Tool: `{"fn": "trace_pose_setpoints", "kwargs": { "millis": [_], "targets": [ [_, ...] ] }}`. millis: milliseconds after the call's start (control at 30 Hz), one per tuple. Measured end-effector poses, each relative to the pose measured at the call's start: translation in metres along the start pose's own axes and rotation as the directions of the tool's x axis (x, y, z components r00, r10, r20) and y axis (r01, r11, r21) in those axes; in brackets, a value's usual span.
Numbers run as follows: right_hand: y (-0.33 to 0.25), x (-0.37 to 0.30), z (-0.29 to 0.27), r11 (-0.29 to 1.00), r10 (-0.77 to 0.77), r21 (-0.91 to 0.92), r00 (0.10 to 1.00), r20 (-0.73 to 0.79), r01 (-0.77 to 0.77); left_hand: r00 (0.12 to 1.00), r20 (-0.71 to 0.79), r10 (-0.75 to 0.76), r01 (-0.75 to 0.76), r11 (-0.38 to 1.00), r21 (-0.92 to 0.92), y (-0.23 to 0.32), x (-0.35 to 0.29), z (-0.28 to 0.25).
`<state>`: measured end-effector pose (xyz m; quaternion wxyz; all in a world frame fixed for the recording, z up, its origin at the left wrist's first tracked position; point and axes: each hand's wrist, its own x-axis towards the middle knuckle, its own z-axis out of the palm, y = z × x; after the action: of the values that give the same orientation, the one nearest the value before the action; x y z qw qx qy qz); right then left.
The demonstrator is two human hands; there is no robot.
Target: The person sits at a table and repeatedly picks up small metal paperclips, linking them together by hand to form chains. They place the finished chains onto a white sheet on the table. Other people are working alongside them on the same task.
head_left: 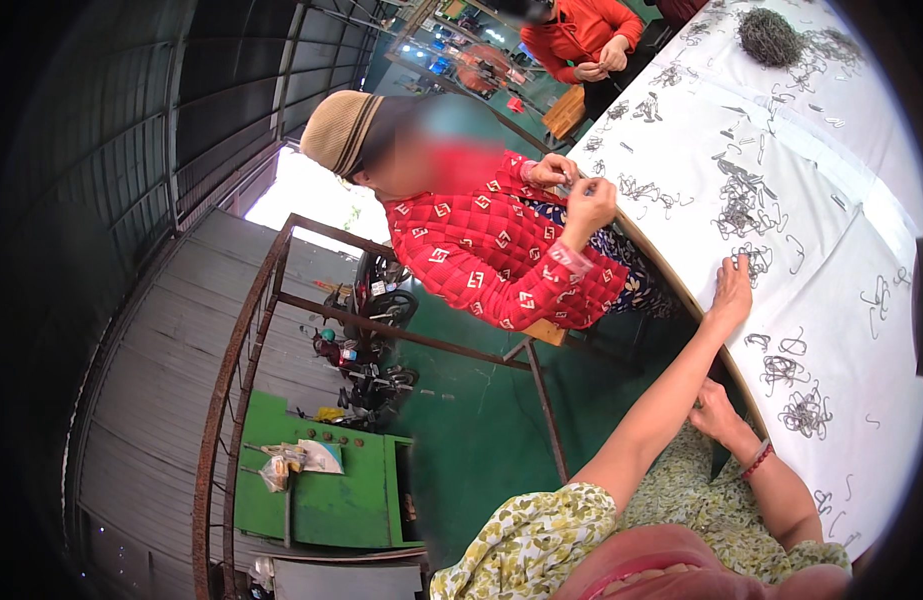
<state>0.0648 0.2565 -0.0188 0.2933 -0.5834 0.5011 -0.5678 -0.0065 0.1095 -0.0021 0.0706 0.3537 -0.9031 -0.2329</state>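
Observation:
My left hand [732, 292] reaches over the table edge, its fingers stretched out and their tips at a small pile of thin grey bent wire pieces [753, 262]. Below it, close to the table's edge, is my right hand [717, 412], a red bracelet on the wrist. Its fingers are curled closed, and what they hold, if anything, cannot be made out. Several more wire clusters lie beside my hands, among them one tangled heap [805, 412] and a looser one [781, 370]. A larger heap [741, 205] lies farther up the white-covered table [831, 290].
A person in a red patterned jacket [481, 240] sits along the same edge, hands together over small pieces. Farther off, another person in orange-red [581, 35] works likewise. A dark wire ball [769, 38] lies at the far end. A rusty metal frame [271, 300] and green cabinet [321, 480] stand left.

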Motion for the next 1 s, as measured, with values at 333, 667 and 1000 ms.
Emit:
{"fn": "trace_pose_setpoints", "kwargs": {
  "millis": [333,667,1000],
  "targets": [
    [0.005,0.001,-0.002,1.000,0.002,0.025,0.998,-0.067,0.000,0.996,-0.091,-0.012,0.009,1.000,-0.027,-0.009,-0.002,0.012],
    [-0.002,0.000,0.001,0.999,-0.019,0.033,0.996,-0.092,0.022,0.990,-0.139,0.005,-0.032,0.980,-0.194,-0.015,-0.012,0.016],
    [-0.006,0.004,-0.002,0.998,-0.068,-0.020,0.994,-0.084,0.067,0.987,-0.161,-0.019,-0.024,0.964,-0.263,-0.010,-0.013,0.011]
  ]
}}
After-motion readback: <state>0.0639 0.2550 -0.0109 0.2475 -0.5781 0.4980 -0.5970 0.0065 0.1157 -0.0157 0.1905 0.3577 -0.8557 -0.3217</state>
